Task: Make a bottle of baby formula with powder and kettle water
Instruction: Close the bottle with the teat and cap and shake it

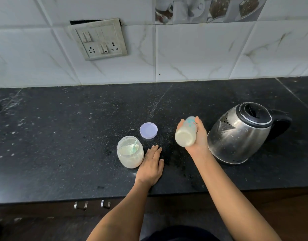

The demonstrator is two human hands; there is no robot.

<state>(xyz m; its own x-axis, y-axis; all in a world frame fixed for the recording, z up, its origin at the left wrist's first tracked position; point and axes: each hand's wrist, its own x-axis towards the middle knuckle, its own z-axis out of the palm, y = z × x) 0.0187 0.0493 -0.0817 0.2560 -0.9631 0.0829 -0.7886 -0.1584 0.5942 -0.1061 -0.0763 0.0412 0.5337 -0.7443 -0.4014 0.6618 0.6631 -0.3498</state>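
Note:
My right hand (199,138) grips a baby bottle (185,132) full of milky liquid and holds it above the counter, tilted with its base toward me; the bottle looks blurred. My left hand (150,165) lies flat on the black counter (62,136), fingers spread, holding nothing, right next to an open clear jar of formula powder (130,152) with a pale green scoop inside. The jar's lilac lid (148,130) lies on the counter just behind the jar. A steel kettle (243,134) with a black lid and handle stands to the right of my right hand.
A tiled wall with a switch and socket plate (98,40) rises behind the counter. The counter's front edge runs above dark cupboards with metal handles (92,204). A dark round rim shows at the far left edge.

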